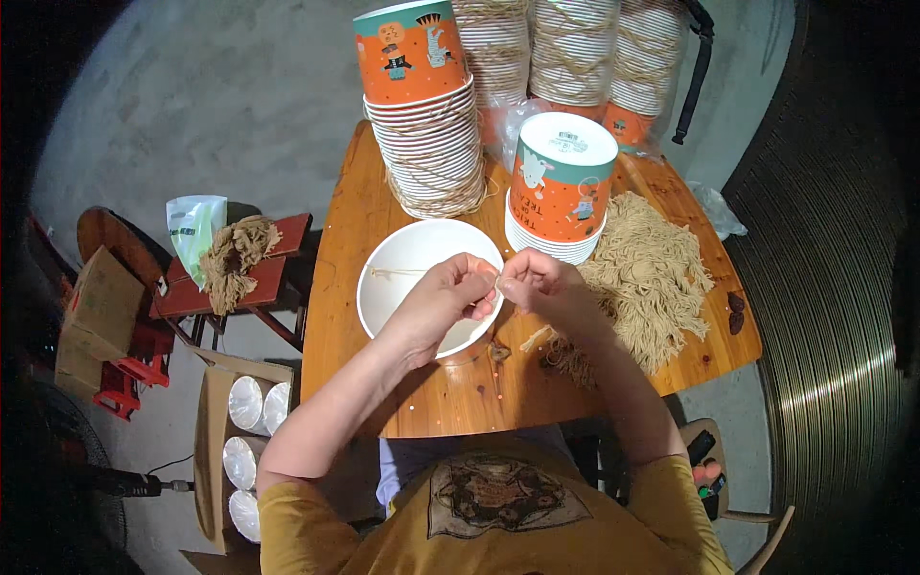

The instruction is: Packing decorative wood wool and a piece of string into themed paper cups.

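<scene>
A white-lined paper bucket (381,311) stands mouth up on the wooden table in front of me. Over its right rim my left hand (448,299) is closed in a pinch on a thin beige cord (395,273), whose loose end trails left across the bucket's mouth. My right hand (544,287) pinches close against the left fingertips, with a bit of cord between them. The fingers hide whether the cord passes through the bucket's wall. Close behind the right hand stands a short stack of upside-down orange and green paper buckets (565,196).
Loose beige cords (652,278) lie heaped at the right of the table (450,398). A tall stack of corded buckets (426,144) rises behind, with wrapped stacks (572,53) farther back. Left, a red bench (187,299) bears more cord (240,254); a cardboard box (216,431) holds wrapped white cylinders.
</scene>
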Motion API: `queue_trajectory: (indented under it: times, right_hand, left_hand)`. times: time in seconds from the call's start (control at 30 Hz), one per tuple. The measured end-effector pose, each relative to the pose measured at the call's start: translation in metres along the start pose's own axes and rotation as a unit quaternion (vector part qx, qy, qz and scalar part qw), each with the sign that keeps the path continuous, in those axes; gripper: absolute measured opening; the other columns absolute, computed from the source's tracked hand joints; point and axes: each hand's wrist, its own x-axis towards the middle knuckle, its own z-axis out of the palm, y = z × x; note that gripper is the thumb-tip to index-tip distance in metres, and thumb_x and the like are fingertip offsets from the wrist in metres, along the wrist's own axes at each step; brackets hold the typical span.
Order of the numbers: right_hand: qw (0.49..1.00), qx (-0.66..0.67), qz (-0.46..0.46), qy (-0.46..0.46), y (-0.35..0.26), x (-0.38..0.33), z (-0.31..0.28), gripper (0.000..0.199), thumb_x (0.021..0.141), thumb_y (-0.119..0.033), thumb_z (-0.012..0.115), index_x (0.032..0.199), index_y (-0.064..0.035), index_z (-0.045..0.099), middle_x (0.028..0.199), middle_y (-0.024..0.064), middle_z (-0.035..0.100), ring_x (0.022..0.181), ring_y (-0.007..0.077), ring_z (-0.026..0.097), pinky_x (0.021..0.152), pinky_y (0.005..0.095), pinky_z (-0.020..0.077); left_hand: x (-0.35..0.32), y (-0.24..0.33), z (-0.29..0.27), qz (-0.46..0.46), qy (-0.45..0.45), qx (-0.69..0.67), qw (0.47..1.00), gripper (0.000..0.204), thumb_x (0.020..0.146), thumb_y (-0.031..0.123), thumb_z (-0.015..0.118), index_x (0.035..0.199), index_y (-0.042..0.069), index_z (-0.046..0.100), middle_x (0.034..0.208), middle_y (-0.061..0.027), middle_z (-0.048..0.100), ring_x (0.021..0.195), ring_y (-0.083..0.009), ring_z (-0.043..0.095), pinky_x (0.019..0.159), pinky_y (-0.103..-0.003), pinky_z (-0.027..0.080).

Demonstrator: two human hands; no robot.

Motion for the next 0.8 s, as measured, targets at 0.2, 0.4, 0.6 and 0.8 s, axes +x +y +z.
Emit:
queue_trajectory:
  times: [0.2, 0.4, 0.6, 0.8]
  right_hand:
    - [0.998, -0.051, -0.018, -0.023, -0.014, -0.002, -0.012, 0.012, 0.087, -0.014, 0.061, 0.093, -0.0051, 0.056, 0.078, -0.0066, 0.049, 0.071, 0.0013, 0.045, 0.065, 0.0175, 0.0390]
    - [0.994, -0.036, -0.043, -0.095, -0.029, 0.009, -0.018, 0.015, 0.087, -0.016, 0.062, 0.094, -0.0029, 0.056, 0.081, -0.0060, 0.050, 0.074, 0.0017, 0.045, 0.064, 0.0166, 0.0394]
    - [0.985, -0.084, -0.055, -0.138, -0.039, 0.025, -0.017, 0.011, 0.086, -0.010, 0.061, 0.095, -0.0041, 0.057, 0.079, -0.0061, 0.051, 0.069, 0.0003, 0.044, 0.062, 0.0155, 0.0371]
    - [0.986, -0.060, -0.038, -0.154, -0.035, 0.033, -0.015, 0.015, 0.086, -0.012, 0.060, 0.096, -0.0019, 0.056, 0.074, -0.0052, 0.052, 0.067, 0.0014, 0.047, 0.059, 0.0167, 0.0366]
  left_hand:
    - [0.000, 0.007, 0.009, 0.102, 0.004, 0.152, 0.983, 0.012, 0.097, 0.021, 0.049, 0.100, 0.010, 0.047, 0.077, 0.0024, 0.050, 0.065, -0.0034, 0.047, 0.054, -0.018, 0.037]
    - [0.003, 0.003, 0.008, 0.127, -0.004, 0.206, 0.970, 0.008, 0.097, 0.017, 0.048, 0.098, 0.009, 0.046, 0.070, 0.0016, 0.047, 0.059, -0.0038, 0.044, 0.048, -0.018, 0.035]
    - [0.007, 0.000, 0.007, 0.097, -0.002, 0.187, 0.978, 0.011, 0.096, 0.015, 0.049, 0.098, 0.004, 0.046, 0.074, 0.0010, 0.050, 0.061, -0.0048, 0.046, 0.052, -0.019, 0.038]
    - [-0.003, 0.006, 0.005, 0.022, -0.036, 0.088, 0.995, 0.016, 0.094, 0.016, 0.054, 0.101, 0.002, 0.053, 0.080, 0.0008, 0.053, 0.068, -0.0052, 0.049, 0.064, -0.020, 0.043]
